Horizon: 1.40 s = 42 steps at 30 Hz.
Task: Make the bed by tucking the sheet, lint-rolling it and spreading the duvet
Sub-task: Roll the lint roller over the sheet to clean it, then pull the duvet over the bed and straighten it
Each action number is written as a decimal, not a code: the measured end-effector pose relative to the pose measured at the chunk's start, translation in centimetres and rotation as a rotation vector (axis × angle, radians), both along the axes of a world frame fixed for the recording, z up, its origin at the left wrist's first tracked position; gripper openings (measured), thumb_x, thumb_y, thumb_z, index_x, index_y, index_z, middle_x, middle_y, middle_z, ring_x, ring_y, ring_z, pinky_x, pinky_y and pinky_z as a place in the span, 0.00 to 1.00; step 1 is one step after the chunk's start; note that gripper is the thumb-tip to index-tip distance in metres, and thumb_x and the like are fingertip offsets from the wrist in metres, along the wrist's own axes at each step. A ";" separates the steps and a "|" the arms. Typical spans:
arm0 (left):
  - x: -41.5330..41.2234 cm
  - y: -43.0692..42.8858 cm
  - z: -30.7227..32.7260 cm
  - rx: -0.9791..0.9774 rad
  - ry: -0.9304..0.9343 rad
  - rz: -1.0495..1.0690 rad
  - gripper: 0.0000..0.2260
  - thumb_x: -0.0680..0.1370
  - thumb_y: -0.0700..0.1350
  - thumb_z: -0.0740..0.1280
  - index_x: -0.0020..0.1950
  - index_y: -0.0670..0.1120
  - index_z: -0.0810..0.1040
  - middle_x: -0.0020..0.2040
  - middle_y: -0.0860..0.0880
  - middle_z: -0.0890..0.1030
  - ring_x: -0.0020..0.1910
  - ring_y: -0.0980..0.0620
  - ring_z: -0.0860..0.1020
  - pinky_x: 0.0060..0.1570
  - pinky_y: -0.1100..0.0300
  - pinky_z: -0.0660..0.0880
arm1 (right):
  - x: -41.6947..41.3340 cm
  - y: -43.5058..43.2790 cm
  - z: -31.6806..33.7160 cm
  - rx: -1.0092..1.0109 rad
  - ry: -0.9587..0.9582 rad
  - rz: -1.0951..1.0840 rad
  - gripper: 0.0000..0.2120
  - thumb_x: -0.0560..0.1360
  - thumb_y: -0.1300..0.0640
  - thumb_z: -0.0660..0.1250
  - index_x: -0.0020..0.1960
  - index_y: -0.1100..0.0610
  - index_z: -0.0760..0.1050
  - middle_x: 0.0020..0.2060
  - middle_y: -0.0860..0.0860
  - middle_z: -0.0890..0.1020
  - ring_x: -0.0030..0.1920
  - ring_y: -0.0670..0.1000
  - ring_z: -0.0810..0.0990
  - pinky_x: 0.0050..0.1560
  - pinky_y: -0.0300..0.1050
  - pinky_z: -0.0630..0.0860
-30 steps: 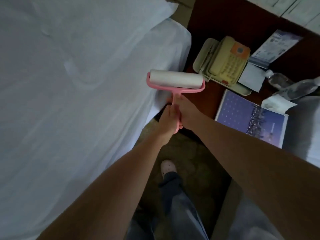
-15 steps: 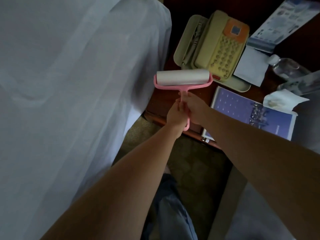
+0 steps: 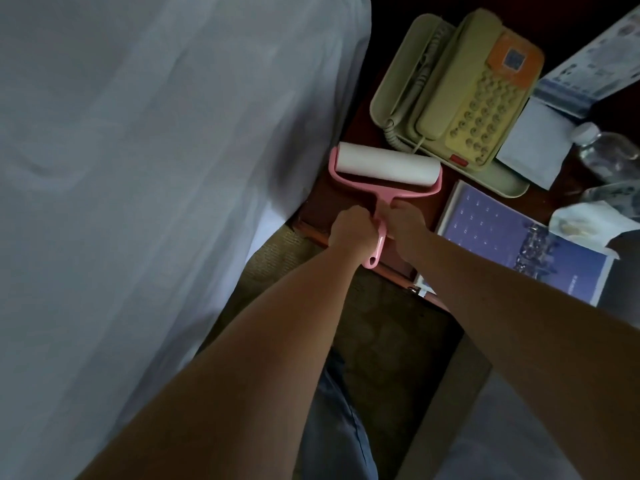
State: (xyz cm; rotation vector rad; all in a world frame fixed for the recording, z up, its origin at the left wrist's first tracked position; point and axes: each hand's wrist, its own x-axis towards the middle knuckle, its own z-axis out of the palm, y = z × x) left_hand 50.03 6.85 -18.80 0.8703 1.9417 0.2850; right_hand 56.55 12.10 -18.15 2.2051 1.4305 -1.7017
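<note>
The lint roller [image 3: 388, 166] is over the left front corner of the dark wooden nightstand [image 3: 320, 207], just beside the edge of the bed and off the white sheet [image 3: 156, 168]. Its white roll lies almost level, with the pink frame under it and the pink handle pointing back toward the person. Whether the roll touches the wood or is a little above it, I cannot tell.

Both arms are stretched forward and down from the lower part of the view, and they come together at the handle. The left hand [image 3: 351, 230] is on the left side of the handle with the back of the hand up and its fingers curled round the handle. The right hand [image 3: 408, 221] is on the right side, a little higher, near the place where the handle meets the frame, and it also grips the handle with curled fingers. The end of the handle, with its small hole, sticks out below the two hands.

On the nightstand behind the roller stands a beige telephone [image 3: 460, 95] on a tray. To the right lies a blue booklet [image 3: 519, 247], and near it are a crumpled tissue [image 3: 585, 223] and a clear water bottle [image 3: 609, 154]. Below the arms there is brown carpet [image 3: 381, 341].
</note>
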 end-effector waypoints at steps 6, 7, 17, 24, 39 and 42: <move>-1.7 -1.4 1.7 0.058 -0.054 0.082 0.17 0.83 0.48 0.54 0.39 0.41 0.72 0.34 0.49 0.70 0.37 0.50 0.70 0.45 0.56 0.70 | 0.1 -0.8 0.4 0.184 -0.168 0.115 0.17 0.78 0.48 0.61 0.54 0.61 0.75 0.42 0.54 0.77 0.39 0.52 0.75 0.39 0.43 0.71; -2.1 -1.8 2.3 0.063 -0.064 0.126 0.18 0.83 0.48 0.54 0.37 0.41 0.71 0.33 0.50 0.68 0.34 0.52 0.68 0.42 0.59 0.69 | 0.1 -1.1 0.8 0.231 -0.236 0.162 0.20 0.76 0.44 0.60 0.53 0.61 0.76 0.41 0.54 0.77 0.39 0.53 0.75 0.40 0.43 0.71; -4.5 -6.8 7.3 0.143 -0.172 0.390 0.17 0.82 0.51 0.55 0.46 0.40 0.76 0.44 0.44 0.78 0.44 0.48 0.76 0.44 0.58 0.70 | -2.1 -5.7 6.4 0.277 -0.135 0.164 0.12 0.79 0.47 0.58 0.51 0.56 0.71 0.36 0.48 0.73 0.38 0.49 0.73 0.35 0.40 0.65; -8.4 -15.1 11.8 0.238 -0.167 0.571 0.19 0.81 0.51 0.58 0.50 0.36 0.80 0.52 0.38 0.82 0.52 0.41 0.80 0.57 0.52 0.75 | -7.3 -12.5 11.6 0.281 0.083 0.276 0.15 0.79 0.50 0.59 0.51 0.61 0.76 0.45 0.55 0.78 0.46 0.53 0.76 0.55 0.49 0.73; -20.0 -47.8 21.4 0.423 -0.076 1.226 0.18 0.81 0.50 0.60 0.35 0.43 0.75 0.32 0.49 0.76 0.30 0.53 0.73 0.37 0.60 0.72 | -23.0 -42.5 20.9 0.220 0.434 0.725 0.14 0.78 0.50 0.62 0.39 0.59 0.74 0.30 0.50 0.77 0.31 0.48 0.74 0.34 0.39 0.69; -21.0 -53.2 22.9 0.446 -0.037 1.326 0.17 0.81 0.51 0.60 0.39 0.41 0.76 0.32 0.49 0.76 0.30 0.54 0.74 0.35 0.62 0.71 | -25.7 -47.3 23.2 0.191 0.466 0.876 0.16 0.78 0.50 0.63 0.43 0.63 0.77 0.30 0.51 0.76 0.33 0.52 0.75 0.42 0.46 0.73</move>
